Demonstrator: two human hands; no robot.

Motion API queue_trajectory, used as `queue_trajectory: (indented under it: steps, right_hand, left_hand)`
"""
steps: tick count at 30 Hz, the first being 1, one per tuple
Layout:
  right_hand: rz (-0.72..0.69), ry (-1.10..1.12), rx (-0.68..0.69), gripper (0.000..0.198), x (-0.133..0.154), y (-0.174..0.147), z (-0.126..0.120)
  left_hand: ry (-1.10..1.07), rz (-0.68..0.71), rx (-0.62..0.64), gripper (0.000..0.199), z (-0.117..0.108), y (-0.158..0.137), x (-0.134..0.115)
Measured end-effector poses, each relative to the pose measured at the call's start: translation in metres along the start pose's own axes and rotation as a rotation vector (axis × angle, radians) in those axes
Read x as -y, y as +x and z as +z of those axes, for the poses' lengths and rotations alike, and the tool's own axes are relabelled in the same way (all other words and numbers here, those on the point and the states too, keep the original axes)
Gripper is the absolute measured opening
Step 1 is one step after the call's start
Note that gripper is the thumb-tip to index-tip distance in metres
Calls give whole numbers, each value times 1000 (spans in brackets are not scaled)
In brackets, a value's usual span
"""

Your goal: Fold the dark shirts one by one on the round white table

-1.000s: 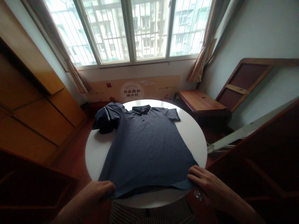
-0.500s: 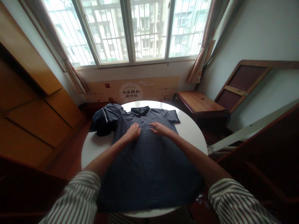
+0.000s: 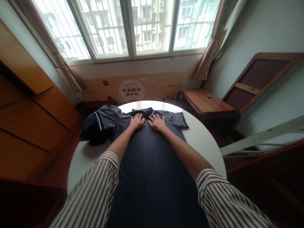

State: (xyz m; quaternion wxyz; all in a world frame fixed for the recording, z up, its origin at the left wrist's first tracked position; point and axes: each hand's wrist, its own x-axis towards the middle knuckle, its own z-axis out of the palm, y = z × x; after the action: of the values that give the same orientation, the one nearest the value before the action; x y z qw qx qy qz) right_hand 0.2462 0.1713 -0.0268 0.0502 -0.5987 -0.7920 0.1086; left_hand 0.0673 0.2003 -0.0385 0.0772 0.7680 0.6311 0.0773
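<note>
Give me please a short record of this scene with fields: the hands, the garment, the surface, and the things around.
left hand: flat on the polo shirt, just below the collar
right hand: flat on the shirt, beside the left hand
shirt: dark, spread face up, one sleeve bunched at the left
surface: round white table
around: window, wooden bench, printed board

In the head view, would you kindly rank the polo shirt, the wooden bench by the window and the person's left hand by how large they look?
1. polo shirt
2. wooden bench
3. left hand

The bench stands farther from the camera, so its true size is unsure.
</note>
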Motion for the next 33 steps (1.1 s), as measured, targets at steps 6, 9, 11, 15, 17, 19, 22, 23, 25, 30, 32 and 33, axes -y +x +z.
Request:
queue_trajectory:
  steps: [6,9,11,15,17,19,22,23,25,30,32,33]
  right_hand:
    - [15,21,-52,56,-5,14,1]
    - [12,53,-146,57,-5,11,6]
    - [-6,73,-200,58,-5,7,7]
    - [-32,62,-201,57,-4,3,6]
    - [-19,46,-179,53,-4,4,5]
    - [-15,37,-171,51,-4,5,5]
    - [-16,34,-176,51,-4,6,6]
    - [-16,34,-179,51,-4,6,6]
    - [-15,35,-188,51,-4,6,7]
    - [-6,39,-212,50,-3,6,8]
    - [-2,40,-218,50,-3,6,9]
    - [-2,40,-221,50,-3,6,9]
  left_hand:
    - [-122,-28,-212,57,1,0,-1]
    - [-139,-55,-419,52,0,-5,-1]
    - [-113,-66,-440,59,-1,-8,-1]
    - [-61,-136,-418,50,-4,-12,-4]
    - [-57,-162,-430,39,-5,-13,-6]
    - [-63,-173,-438,33,-6,-15,-9]
    - [-76,-173,-456,32,-7,-18,-11]
    - [-78,-158,-470,34,-8,-19,-11]
    - [-70,-102,-482,43,-9,-20,-12]
    - [-4,-38,-389,42,-10,-17,-10]
    - [10,-51,-384,38,-10,-15,-10]
    - [10,-58,-392,38,-9,-15,-10]
